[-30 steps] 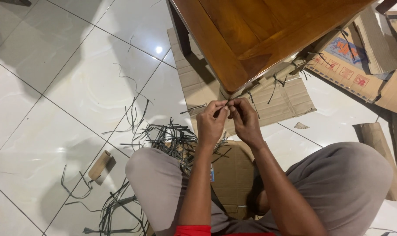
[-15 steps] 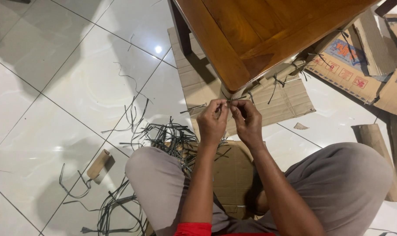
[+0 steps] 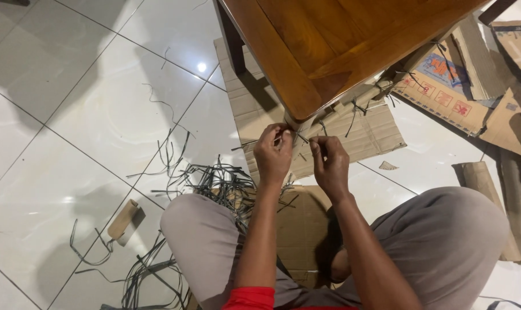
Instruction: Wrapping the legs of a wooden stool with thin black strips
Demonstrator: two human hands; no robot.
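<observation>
My left hand (image 3: 273, 152) and my right hand (image 3: 329, 163) are raised just under the corner of a brown wooden table (image 3: 306, 51). Both pinch a thin dark plastic strap (image 3: 299, 138) that runs between their fingertips. The strap sits against the cardboard-wrapped table leg (image 3: 304, 122) directly above my hands. My left hand's fingertips touch the leg wrapping; my right hand is a little lower and to the right. My knees in grey trousers (image 3: 455, 241) frame the spot from below.
A tangle of cut dark straps (image 3: 223, 181) lies on the white tiles left of my knee. Nearby lies a small cardboard roll (image 3: 122, 219). Flat cardboard (image 3: 369, 129) lies under the table, with printed cardboard (image 3: 450, 86) and a cardboard tube (image 3: 483, 178) at the right.
My hands have drawn slightly apart: the left rose toward the wrapped leg, the right dropped a little. The strap now stretches between them.
</observation>
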